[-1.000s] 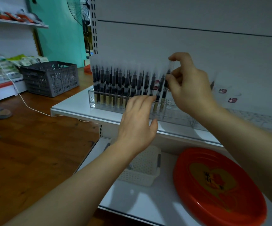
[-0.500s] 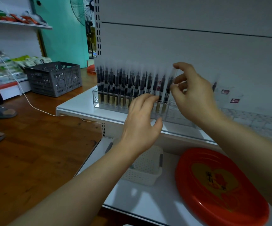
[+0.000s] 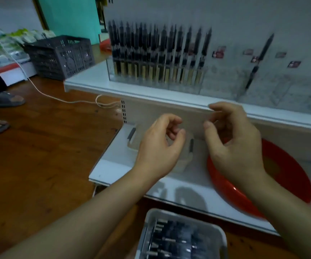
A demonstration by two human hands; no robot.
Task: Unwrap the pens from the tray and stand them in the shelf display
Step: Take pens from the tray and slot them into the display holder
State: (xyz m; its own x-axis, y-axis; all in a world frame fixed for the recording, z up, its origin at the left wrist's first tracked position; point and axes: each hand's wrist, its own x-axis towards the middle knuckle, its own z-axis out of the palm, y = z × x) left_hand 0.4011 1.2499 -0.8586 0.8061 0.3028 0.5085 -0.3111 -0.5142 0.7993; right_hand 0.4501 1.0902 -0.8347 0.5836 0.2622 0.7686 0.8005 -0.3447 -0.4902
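A wooden shop floor (image 3: 39, 165) runs under white metal shelving, and the view is blurred. Nearest me, at the bottom edge, sits the grey tray (image 3: 223, 238) holding wrapped pens (image 3: 177, 240) in a heap. Above it my left hand (image 3: 158, 146) and right hand (image 3: 233, 146) hover over the lower shelf (image 3: 124, 165), fingers loosely curled toward each other; there may be a clear wrapper between them, but I cannot tell whether either hand is pinching anything. Under my left hand lies a small white basket (image 3: 132, 139), and under my right a red round tray (image 3: 289, 180). On the upper shelf (image 3: 87, 84) stands the clear display rack (image 3: 214, 81), its left part filled with upright dark pens (image 3: 156, 53), and one lone pen (image 3: 261, 57) leans further right. Far left sits a grey crate (image 3: 61, 55).
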